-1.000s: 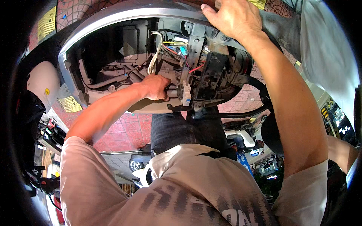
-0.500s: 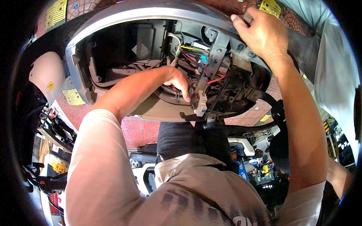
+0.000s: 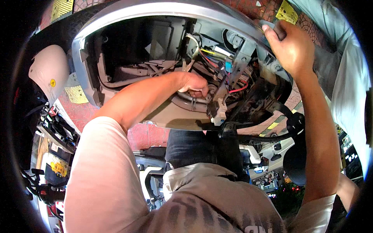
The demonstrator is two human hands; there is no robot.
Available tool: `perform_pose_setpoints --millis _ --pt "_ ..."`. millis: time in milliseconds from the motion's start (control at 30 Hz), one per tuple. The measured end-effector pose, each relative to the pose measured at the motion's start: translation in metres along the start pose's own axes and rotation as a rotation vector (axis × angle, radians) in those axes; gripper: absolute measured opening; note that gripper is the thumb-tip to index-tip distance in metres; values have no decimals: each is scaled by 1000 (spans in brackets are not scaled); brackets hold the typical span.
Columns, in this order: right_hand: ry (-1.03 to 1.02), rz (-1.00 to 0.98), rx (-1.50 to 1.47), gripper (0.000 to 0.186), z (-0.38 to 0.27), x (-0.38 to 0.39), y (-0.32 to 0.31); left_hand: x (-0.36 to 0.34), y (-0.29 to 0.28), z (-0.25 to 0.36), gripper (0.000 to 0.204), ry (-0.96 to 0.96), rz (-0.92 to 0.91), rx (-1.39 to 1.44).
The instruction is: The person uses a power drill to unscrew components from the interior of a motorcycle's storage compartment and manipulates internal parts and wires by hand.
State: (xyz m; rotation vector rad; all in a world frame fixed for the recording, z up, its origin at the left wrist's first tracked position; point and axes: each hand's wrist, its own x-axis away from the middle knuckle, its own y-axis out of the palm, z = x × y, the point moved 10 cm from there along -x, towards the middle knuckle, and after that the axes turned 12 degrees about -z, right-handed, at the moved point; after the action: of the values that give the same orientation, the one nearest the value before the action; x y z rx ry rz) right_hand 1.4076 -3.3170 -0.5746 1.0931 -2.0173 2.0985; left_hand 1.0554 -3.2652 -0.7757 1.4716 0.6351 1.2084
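A silver-grey scooter body shell (image 3: 163,8) surrounds a dark open cavity in front of me. My left hand (image 3: 196,83) reaches down into it, fingers curled beside a grey hose (image 3: 190,105); the fingertips and anything in them are hidden. At the upper right, my right hand (image 3: 293,46) is closed around a grey edge of the shell, thumb on the near side. Between the hands are a blue connector (image 3: 228,66), a red wire (image 3: 239,87), a metal bracket (image 3: 244,54) and a whitish connector block (image 3: 218,114).
A black curved tube (image 3: 264,138) crosses below the cavity on the right. At the left stands a pale rounded panel (image 3: 49,73) with a yellow sticker. Someone in light grey clothing (image 3: 345,77) is close by on the right. Red paving (image 3: 145,136) shows underneath.
The cavity and its wiring appear shifted slightly right and down in view. My left fingers are more curled into the cavity, and my right hand appears farther right, still at the shell's edge.
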Motion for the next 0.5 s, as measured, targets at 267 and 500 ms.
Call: perform_pose_setpoints --millis 267,500 --pt "-18 28 14 48 -1 -1 0 -38 -32 -36 18 0 109 418" --pt "-82 64 21 42 -2 -2 -2 -36 -35 -33 10 105 278 549"
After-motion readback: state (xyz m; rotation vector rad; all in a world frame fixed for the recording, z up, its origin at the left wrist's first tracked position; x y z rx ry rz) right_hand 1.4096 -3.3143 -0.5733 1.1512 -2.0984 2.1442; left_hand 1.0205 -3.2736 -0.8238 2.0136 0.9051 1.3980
